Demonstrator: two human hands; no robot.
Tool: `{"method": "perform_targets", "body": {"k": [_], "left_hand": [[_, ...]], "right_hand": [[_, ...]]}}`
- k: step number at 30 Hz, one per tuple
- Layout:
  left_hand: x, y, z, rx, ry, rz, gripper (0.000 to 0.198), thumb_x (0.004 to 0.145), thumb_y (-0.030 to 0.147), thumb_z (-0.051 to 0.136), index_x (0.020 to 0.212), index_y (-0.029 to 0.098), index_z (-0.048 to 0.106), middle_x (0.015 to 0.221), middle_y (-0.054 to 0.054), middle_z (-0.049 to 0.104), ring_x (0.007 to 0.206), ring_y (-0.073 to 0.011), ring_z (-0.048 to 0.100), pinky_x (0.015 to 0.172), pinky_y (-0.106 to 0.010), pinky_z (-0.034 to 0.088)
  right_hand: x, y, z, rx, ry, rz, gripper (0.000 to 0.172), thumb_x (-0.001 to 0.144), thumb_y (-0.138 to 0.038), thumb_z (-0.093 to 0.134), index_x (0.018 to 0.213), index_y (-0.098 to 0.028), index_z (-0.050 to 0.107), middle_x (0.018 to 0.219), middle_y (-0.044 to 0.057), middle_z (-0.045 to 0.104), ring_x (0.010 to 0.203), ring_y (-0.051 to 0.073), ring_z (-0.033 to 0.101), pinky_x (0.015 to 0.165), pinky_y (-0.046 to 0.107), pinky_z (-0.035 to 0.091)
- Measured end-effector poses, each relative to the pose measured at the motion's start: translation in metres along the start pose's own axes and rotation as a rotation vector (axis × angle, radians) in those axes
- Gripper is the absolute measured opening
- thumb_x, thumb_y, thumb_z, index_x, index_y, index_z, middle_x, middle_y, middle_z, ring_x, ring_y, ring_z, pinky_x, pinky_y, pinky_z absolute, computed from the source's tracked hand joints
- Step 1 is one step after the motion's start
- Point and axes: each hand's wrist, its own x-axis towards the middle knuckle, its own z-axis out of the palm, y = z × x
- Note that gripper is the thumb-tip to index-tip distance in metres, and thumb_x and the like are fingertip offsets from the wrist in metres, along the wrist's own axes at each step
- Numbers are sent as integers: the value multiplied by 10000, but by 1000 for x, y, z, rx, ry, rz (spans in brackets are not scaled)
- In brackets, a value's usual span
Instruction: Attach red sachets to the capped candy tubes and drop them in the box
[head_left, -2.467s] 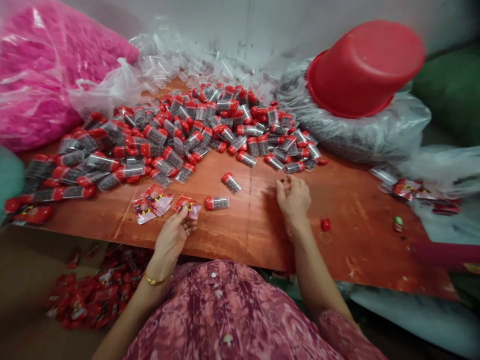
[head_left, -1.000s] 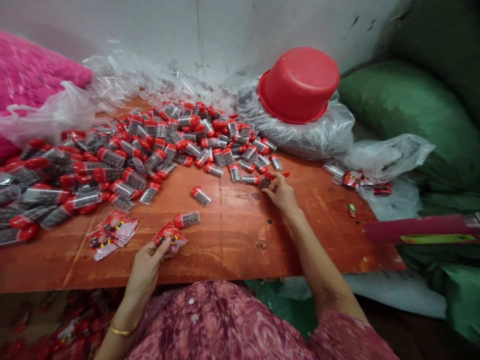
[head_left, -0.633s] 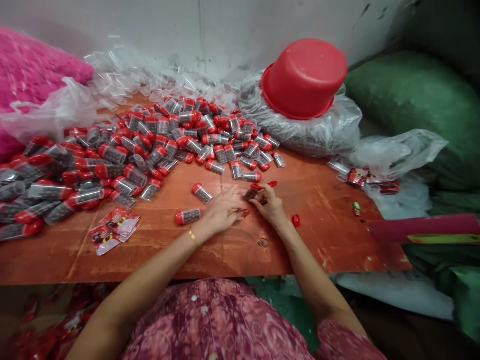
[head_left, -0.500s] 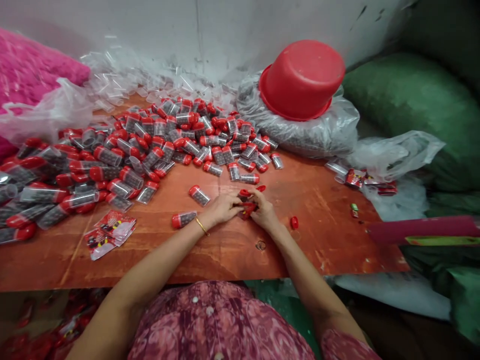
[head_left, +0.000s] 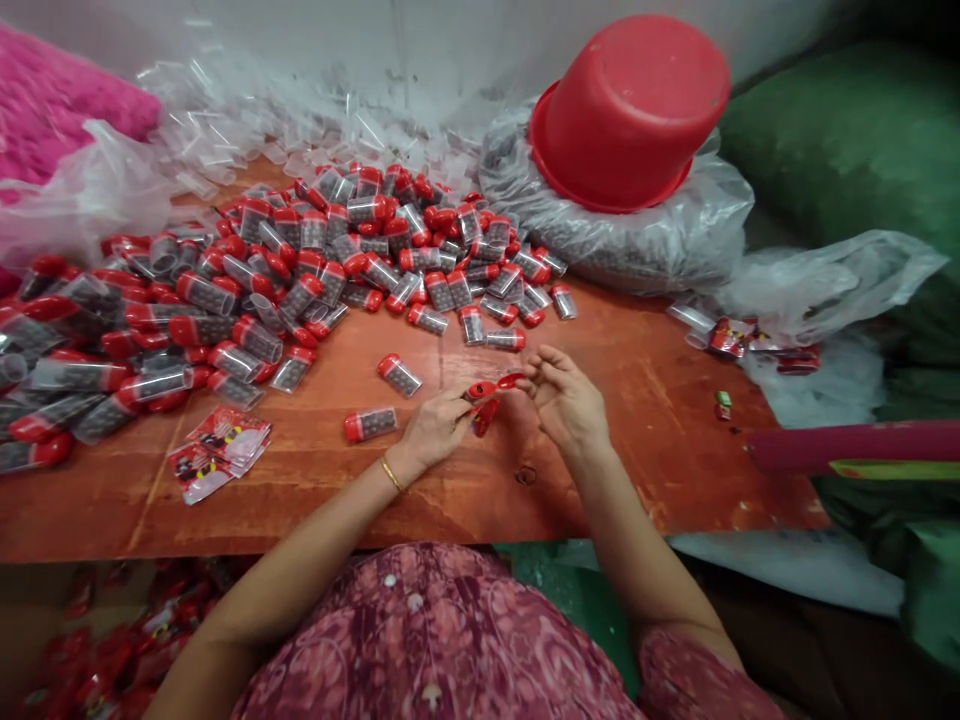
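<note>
My left hand (head_left: 437,430) is closed, its thumb and fingers pinching a small red plastic cap (head_left: 481,389) with an open flap on its right. Just below that cap hangs a red printed piece (head_left: 484,416), partly hidden by the fingers. My right hand (head_left: 566,400) is beside the flap, fingers curled and tips drawn together; what they hold, if anything, is too small to make out. Two clear tubes with red caps and dark beads lie left of my hands, one tube (head_left: 400,375) farther back and another tube (head_left: 370,425) nearer my left wrist.
A large pile of red-capped tubes (head_left: 300,290) covers the table's left and middle. Printed cards (head_left: 221,452) lie at front left. Clear empty tubes (head_left: 247,120) are heaped behind. An upturned red basin (head_left: 634,115) rests on a filled plastic bag (head_left: 600,240); a pink roll (head_left: 847,447) juts in at right.
My right hand has moved off the printed piece and slightly rightward, up by the flap. The small red piece that lay on the table right of my hands no longer shows there.
</note>
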Motion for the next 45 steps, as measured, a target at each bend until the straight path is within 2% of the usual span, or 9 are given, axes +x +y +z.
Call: {"method": "perform_targets", "body": {"k": [3,5,9,16,23,26,30,34,45], "left_hand": [[-2,2,2,-17,1,-21,306,786,46,445,973,167,654,1141,-102,630,1062,-201,592,924,-348,474],[-3,3,3,-22,-14,-35,297,767,39,445,938,157,657,1104,-106,636,1023,-201,605,911,-349,483],[-4,0,6,-7,-27,-62,249,735,35,459,835,153,655,1040,-103,640,982,-201,609,891,-352,492],[-4,-3,10,-21,-23,-78,256,702,11,460,817,148,643,1012,-109,645,989,-210,604,898,-355,484],[-5,-5,12,-19,-13,-95,232,748,49,453,829,155,643,946,-103,659,926,-206,623,845,-344,506],[-6,-3,9,-29,-11,-45,244,741,26,452,838,142,644,1003,-112,657,956,-203,619,858,-329,501],[-5,-2,8,-1,11,-13,221,728,1,449,766,116,634,992,-129,657,939,-197,626,820,-302,511],[-5,-3,9,22,28,-8,220,726,-10,460,759,128,629,982,-101,660,953,-179,622,808,-285,515],[-7,-5,11,39,40,33,234,753,-3,464,845,113,646,1006,-107,668,959,-176,628,820,-288,521]], "right_hand": [[-9,-6,25,-413,-77,-257,198,872,-344,430,998,-247,547,926,34,646,836,167,645,906,431,471],[-15,-6,37,-719,-160,-432,260,907,-308,370,1090,-250,544,1027,46,660,982,195,627,1076,537,262],[-16,3,38,-1070,-310,-594,322,922,-251,339,1184,-255,527,1134,43,650,1222,242,496,1089,630,-24],[-8,15,32,-1239,-472,-640,374,924,-270,332,1266,-249,483,1188,48,634,1328,249,360,1096,620,-4],[-18,16,32,-1251,-493,-513,475,920,-330,315,1394,-308,322,1451,34,385,1408,293,144,1062,671,27],[-21,16,29,-1156,-374,-504,499,926,-320,306,1421,-274,258,1422,68,425,1395,271,208,1069,653,95],[-26,18,27,-1150,-212,-675,304,918,-271,391,1166,-261,566,1207,62,622,1289,242,424,1089,598,136],[-30,22,28,-1168,-99,-853,172,889,-253,494,947,-230,654,1060,57,690,1140,211,564,1084,524,221],[-34,22,24,-1424,-75,-1008,179,854,-212,557,958,-305,668,1064,-2,695,1133,210,547,1105,569,51]]}}
